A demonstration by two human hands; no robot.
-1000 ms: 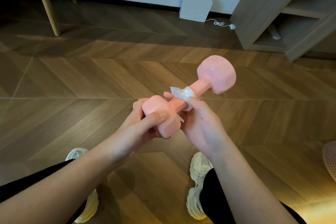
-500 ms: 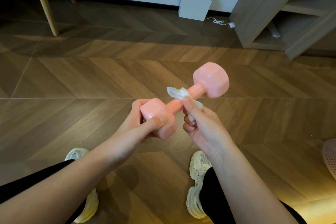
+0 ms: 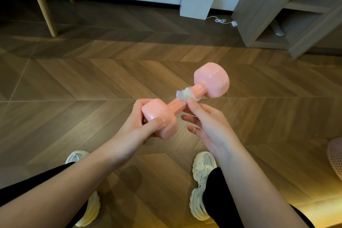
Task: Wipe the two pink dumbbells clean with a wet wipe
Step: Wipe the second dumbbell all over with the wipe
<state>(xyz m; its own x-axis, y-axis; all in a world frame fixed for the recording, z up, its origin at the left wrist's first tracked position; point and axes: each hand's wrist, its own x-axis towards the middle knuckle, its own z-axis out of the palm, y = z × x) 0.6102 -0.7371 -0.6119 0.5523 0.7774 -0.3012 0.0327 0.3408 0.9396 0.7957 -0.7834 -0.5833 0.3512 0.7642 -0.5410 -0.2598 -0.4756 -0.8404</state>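
One pink dumbbell [image 3: 211, 82] is held in the air above the floor, its far head up and to the right. My left hand [image 3: 146, 126] grips the near head, thumb across its face. A crumpled white wet wipe [image 3: 184, 94] sits around the handle close to the far head. My right hand [image 3: 207, 124] pinches the wipe against the handle with thumb and forefinger, while the other fingers spread loosely below. The second dumbbell is not in view.
Herringbone wood floor [image 3: 92, 83] lies below. A white box [image 3: 196, 3] with a cable stands at the wall. A grey shelf unit [image 3: 277, 11] is at the upper right, wooden legs [image 3: 42, 3] at the upper left. A pink perforated object [image 3: 335, 157] shows at the right edge. My shoes [image 3: 201, 177] are below.
The wipe has slid along the handle from near the close head toward the far head. My right hand has loosened from a wrapped grip to a fingertip pinch.
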